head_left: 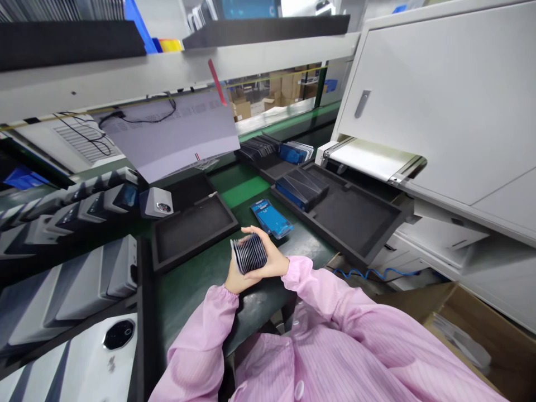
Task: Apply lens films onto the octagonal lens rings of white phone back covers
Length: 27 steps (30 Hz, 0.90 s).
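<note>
Both my hands hold one stack of thin dark panels (248, 254) edge-up over the green belt (196, 282). My left hand (233, 279) supports the stack from below and behind, its fingers mostly hidden. My right hand (270, 254) wraps over the right side, thumb and fingers curled around the panels. Just beyond lies a blue-filmed panel (271, 218) flat on the belt. Pink sleeves cover both arms.
A black foam tray (192, 230) lies to the left of my hands. A larger black tray (355, 220) on the right holds a dark panel stack (302, 188). White phone backs (84, 279) line the left racks. A white machine (439, 111) stands at right, a cardboard box (481, 329) below.
</note>
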Each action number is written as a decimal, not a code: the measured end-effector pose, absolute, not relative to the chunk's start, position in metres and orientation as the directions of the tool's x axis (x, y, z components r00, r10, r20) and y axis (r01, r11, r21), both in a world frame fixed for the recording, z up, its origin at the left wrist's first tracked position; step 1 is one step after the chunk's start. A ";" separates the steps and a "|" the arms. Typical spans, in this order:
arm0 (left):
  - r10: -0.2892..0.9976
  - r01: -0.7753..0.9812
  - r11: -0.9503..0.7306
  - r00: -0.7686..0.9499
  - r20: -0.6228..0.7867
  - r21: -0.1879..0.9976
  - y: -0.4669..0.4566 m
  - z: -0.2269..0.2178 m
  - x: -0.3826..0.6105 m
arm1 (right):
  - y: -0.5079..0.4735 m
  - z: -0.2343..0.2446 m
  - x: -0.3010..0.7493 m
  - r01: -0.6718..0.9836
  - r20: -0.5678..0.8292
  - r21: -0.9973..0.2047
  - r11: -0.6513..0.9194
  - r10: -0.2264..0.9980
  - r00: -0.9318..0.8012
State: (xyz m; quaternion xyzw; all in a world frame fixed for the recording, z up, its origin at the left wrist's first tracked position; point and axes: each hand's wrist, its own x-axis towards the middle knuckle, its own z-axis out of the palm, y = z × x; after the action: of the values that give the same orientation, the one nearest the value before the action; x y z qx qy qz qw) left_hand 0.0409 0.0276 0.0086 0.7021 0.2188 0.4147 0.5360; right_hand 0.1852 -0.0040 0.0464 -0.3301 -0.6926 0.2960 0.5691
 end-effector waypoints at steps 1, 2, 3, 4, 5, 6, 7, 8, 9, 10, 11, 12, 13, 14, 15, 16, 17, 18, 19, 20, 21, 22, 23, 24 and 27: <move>0.746 -0.128 -0.347 0.562 0.356 0.929 0.028 0.008 0.041 | -0.004 0.043 0.184 0.090 0.575 -0.802 0.590 0.804 -0.148; 0.739 -0.112 -0.364 0.569 0.360 0.925 0.028 0.006 0.042 | -0.004 0.040 0.182 0.077 0.548 -0.823 0.563 0.822 -0.155; 0.733 -0.093 -0.380 0.576 0.361 0.920 0.029 0.005 0.042 | -0.004 0.036 0.181 0.082 0.514 -0.845 0.529 0.844 -0.151; 0.728 -0.073 -0.393 0.584 0.358 0.917 0.029 0.003 0.043 | -0.004 0.034 0.181 0.101 0.478 -0.864 0.493 0.867 -0.141; 0.726 -0.056 -0.399 0.590 0.353 0.915 0.030 0.001 0.044 | -0.003 0.034 0.182 0.126 0.440 -0.880 0.457 0.886 -0.143; 0.727 -0.043 -0.400 0.594 0.346 0.915 0.030 -0.001 0.044 | -0.002 0.035 0.184 0.154 0.405 -0.890 0.430 0.899 -0.169; 0.732 -0.026 -0.402 0.592 0.338 0.915 0.030 -0.003 0.044 | 0.000 0.040 0.188 0.189 0.378 -0.888 0.420 0.898 -0.223; 0.741 -0.005 -0.403 0.585 0.330 0.915 0.030 -0.005 0.044 | 0.002 0.046 0.194 0.234 0.363 -0.871 0.432 0.887 -0.287; 0.754 0.018 -0.402 0.574 0.319 0.916 0.031 -0.007 0.043 | 0.005 0.053 0.202 0.292 0.355 -0.839 0.459 0.869 -0.344; 0.771 0.044 -0.399 0.558 0.308 0.916 0.031 -0.009 0.042 | 0.007 0.061 0.212 0.362 0.356 -0.791 0.494 0.852 -0.385; 0.790 0.070 -0.393 0.536 0.298 0.917 0.031 -0.010 0.041 | 0.010 0.067 0.224 0.449 0.372 -0.728 0.519 0.848 -0.377; 0.809 0.092 -0.385 0.512 0.289 0.918 0.032 -0.011 0.040 | 0.012 0.072 0.237 0.543 0.394 -0.659 0.521 0.854 -0.341; 0.827 0.109 -0.376 0.488 0.280 0.920 0.033 -0.011 0.039 | 0.014 0.074 0.251 0.636 0.401 -0.589 0.498 0.864 -0.305; 0.841 0.121 -0.366 0.466 0.273 0.923 0.034 -0.012 0.039 | 0.015 0.073 0.264 0.718 0.380 -0.520 0.463 0.878 -0.291; 0.853 0.128 -0.357 0.448 0.267 0.925 0.034 -0.011 0.038 | 0.016 0.069 0.277 0.782 0.334 -0.457 0.423 0.897 -0.290; 0.861 0.132 -0.349 0.436 0.261 0.928 0.035 -0.011 0.038 | 0.017 0.064 0.289 0.826 0.281 -0.405 0.392 0.913 -0.295; 0.866 0.132 -0.341 0.430 0.256 0.931 0.036 -0.011 0.038 | 0.017 0.059 0.299 0.847 0.237 -0.366 0.385 0.919 -0.315; 0.868 0.131 -0.335 0.428 0.252 0.933 0.036 -0.010 0.038 | 0.018 0.054 0.307 0.854 0.214 -0.343 0.392 0.918 -0.335; 0.869 0.129 -0.330 0.428 0.248 0.935 0.037 -0.010 0.038 | 0.019 0.050 0.313 0.856 0.205 -0.329 0.398 0.915 -0.347; 0.870 0.126 -0.325 0.428 0.244 0.937 0.037 -0.009 0.038 | 0.021 0.048 0.317 0.856 0.210 -0.321 0.405 0.912 -0.352; 0.870 0.123 -0.320 0.430 0.240 0.939 0.037 -0.009 0.038 | 0.024 0.047 0.318 0.858 0.225 -0.317 0.404 0.911 -0.345; 0.871 0.120 -0.315 0.431 0.236 0.941 0.037 -0.009 0.038 | 0.028 0.048 0.318 0.864 0.243 -0.313 0.395 0.913 -0.329; 0.871 0.118 -0.310 0.433 0.232 0.943 0.037 -0.008 0.038 | 0.033 0.049 0.316 0.870 0.259 -0.310 0.384 0.914 -0.311; 0.871 0.117 -0.306 0.435 0.229 0.945 0.037 -0.008 0.038 | 0.038 0.049 0.313 0.875 0.270 -0.308 0.374 0.916 -0.297; 0.871 0.114 -0.301 0.437 0.224 0.947 0.037 -0.007 0.038 | 0.051 0.047 0.302 0.881 0.239 -0.304 0.363 0.924 -0.298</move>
State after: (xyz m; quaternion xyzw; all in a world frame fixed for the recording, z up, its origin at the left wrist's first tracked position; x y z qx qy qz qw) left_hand 0.0379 0.0373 -0.0066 0.7015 0.3509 0.3979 0.4759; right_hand 0.3023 0.0513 0.0467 -0.5615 -0.8036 0.0574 0.1887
